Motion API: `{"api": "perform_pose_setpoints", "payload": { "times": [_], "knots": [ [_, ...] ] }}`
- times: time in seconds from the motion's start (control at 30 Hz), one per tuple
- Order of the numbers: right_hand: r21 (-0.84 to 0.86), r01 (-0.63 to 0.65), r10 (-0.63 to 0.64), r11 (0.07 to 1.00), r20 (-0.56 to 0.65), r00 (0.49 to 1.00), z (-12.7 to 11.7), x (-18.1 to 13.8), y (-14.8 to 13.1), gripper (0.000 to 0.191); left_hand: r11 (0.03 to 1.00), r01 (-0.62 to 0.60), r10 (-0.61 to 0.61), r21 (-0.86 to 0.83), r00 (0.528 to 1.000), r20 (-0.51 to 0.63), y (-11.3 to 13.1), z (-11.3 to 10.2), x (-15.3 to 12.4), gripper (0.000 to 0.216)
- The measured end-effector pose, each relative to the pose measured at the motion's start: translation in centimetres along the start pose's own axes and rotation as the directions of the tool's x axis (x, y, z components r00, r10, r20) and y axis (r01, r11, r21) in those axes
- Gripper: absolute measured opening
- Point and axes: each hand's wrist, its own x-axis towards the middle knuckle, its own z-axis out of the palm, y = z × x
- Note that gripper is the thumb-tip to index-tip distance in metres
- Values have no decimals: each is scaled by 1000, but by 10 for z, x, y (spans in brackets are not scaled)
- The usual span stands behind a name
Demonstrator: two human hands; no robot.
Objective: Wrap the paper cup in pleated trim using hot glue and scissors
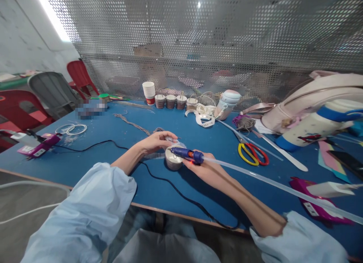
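The right grip (208,173) is wrapped around the glue gun (185,153), fingers closed on its handle. The gun's nozzle points left, over the mouth of the cup (173,164), which sits on the surface (170,198) just left of the right grip and just right of the left grip (155,142). The left grip is curled, its fingertips close to the cup's far rim; whether they pinch anything I cannot tell. A glue stick (255,175) runs from the gun's back, passing over the right grip's forearm. Twine (138,127) lies beyond the left grip; scissors (241,153) lie right of the right grip.
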Motion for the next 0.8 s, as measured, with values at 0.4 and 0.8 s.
{"api": "perform_pose_setpoints", "payload": {
  "times": [0.4, 0.8],
  "knots": [
    [13, -26, 26, 1000, -7, 1000, 3, -1, 0, 26, 1000, -3, 3, -7, 1000, 17, -1, 0, 1, 31],
    [66, 8, -13, 998, 67, 998, 3, -2, 2, 29, 1000, -7, 7, -5, 1000, 27, -1, 1, 0, 33]
  ]
}}
